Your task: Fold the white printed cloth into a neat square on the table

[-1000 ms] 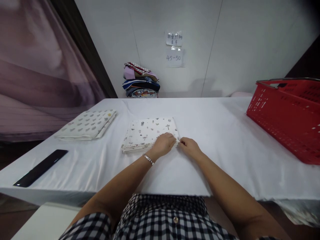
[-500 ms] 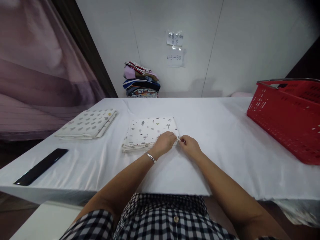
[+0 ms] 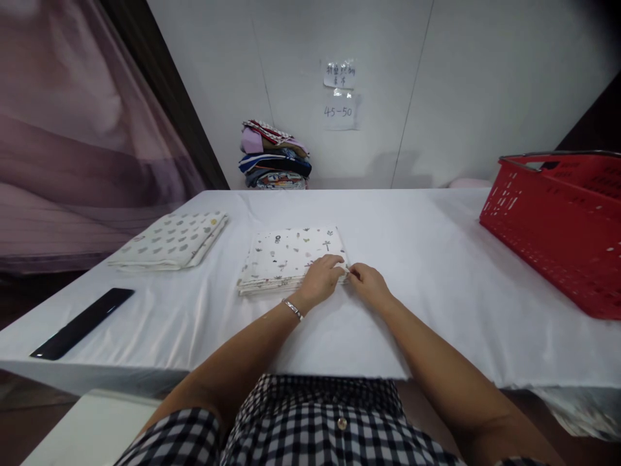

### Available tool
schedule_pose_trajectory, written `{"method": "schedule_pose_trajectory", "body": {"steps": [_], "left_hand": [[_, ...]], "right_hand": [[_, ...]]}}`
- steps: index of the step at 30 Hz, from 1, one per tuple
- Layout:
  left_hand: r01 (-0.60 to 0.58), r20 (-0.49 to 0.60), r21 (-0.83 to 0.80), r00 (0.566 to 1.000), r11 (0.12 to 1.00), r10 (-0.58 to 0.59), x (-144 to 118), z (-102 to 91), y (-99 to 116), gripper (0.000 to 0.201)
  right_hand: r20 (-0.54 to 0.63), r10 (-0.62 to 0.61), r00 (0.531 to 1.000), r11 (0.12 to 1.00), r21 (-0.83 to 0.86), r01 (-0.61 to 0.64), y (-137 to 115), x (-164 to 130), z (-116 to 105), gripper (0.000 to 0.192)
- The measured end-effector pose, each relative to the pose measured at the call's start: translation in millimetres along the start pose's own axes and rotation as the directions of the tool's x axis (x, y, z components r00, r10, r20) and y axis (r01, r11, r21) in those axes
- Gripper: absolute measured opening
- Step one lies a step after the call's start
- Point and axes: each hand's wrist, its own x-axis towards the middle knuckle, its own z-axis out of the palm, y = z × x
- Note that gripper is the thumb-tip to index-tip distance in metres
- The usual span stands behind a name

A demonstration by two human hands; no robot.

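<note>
Left hand (image 3: 320,279), fingers parted, rests on a folded white printed cloth (image 3: 291,251) — right hand (image 3: 370,285) pinches its corner facing the white-draped table (image 3: 412,239)'s front edge.

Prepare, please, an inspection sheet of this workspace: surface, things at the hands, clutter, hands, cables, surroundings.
Surface: white, shiny tablecloth, creased on its left side.
Things at the hands: folded white fabric with small plant prints, lying flat in layers.
Clutter: folded cream fabric with grey prints and flat, black, glossy oblong object on left; red perforated basket on right.
Hands: left hand rests on the plant-print fabric's near right part; right hand is at that corner, pinch unclear.
Cables: nothing seen.
Surroundings: pale wall, two handwritten paper notes, multicoloured fabric stack, pinkish curtain.
</note>
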Motion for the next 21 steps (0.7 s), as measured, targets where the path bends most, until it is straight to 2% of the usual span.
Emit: {"method": "schedule_pose_trajectory", "body": {"steps": [7,12,21], "left_hand": [[-0.008,0.004,-0.002,1.0,1.0,0.008,-0.6,-4.4,0.9,0.021],[-0.031,0.037,0.07,0.999,0.997,0.029,0.6,-5.0,2.4,0.022],[-0.139,0.112,0.157,0.986,0.978,0.122,10.0,-3.4,0.7,0.023]], "right_hand": [[0.015,0.016,1.0,1.0,0.002,-0.016,-0.1,1.0,0.1,0.014],[0.023,0.013,1.0,1.0,-0.004,-0.013,0.9,1.6,0.8,0.014],[0.023,0.004,1.0,1.0,-0.031,-0.003,2.9,3.6,4.1,0.014]]}}
